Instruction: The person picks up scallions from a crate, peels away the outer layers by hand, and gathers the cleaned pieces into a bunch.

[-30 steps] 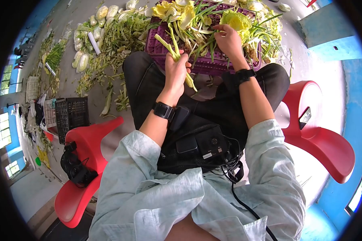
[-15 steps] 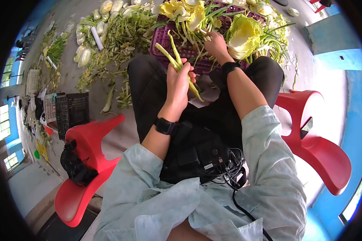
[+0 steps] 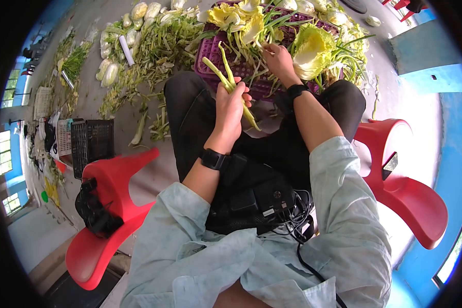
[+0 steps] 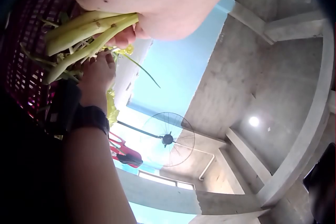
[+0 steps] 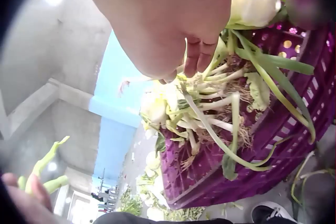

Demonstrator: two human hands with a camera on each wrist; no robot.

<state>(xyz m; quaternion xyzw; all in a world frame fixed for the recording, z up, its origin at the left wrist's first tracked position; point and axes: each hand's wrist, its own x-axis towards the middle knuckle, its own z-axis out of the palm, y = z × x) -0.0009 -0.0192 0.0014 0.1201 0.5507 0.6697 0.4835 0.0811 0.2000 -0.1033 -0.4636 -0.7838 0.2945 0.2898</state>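
Observation:
My left hand [image 3: 229, 108] grips several pale yellow-green stalks [image 3: 217, 73] above the left knee; their cut ends point up and away. Over the near part of a purple plastic crate [image 3: 204, 62], my right hand [image 3: 281, 62] has its fingers curled inward and pinches a thin scallion [image 5: 137, 80], whose rooty white end sticks out past the fingertips. Below it in the right wrist view, a tangle of scallions [image 5: 212, 106] with white stems and brown roots lies on the crate. A large yellow cabbage leaf [image 3: 313, 47] sits just right of that hand.
Heaped green trimmings [image 3: 172, 56] cover the floor to the left, with whole cabbages [image 3: 109, 74] and a white tube [image 3: 126, 50] by them. Red chairs flank me: the left one [image 3: 119, 190] holds black gear, the right one [image 3: 405, 190] a phone. A black crate [image 3: 92, 146] stands farther left.
My right hand has shifted left from the leafy right side to the scallions, leaving the big cabbage leaf in plain sight. The left hand keeps its grip on the stalks, nearly still.

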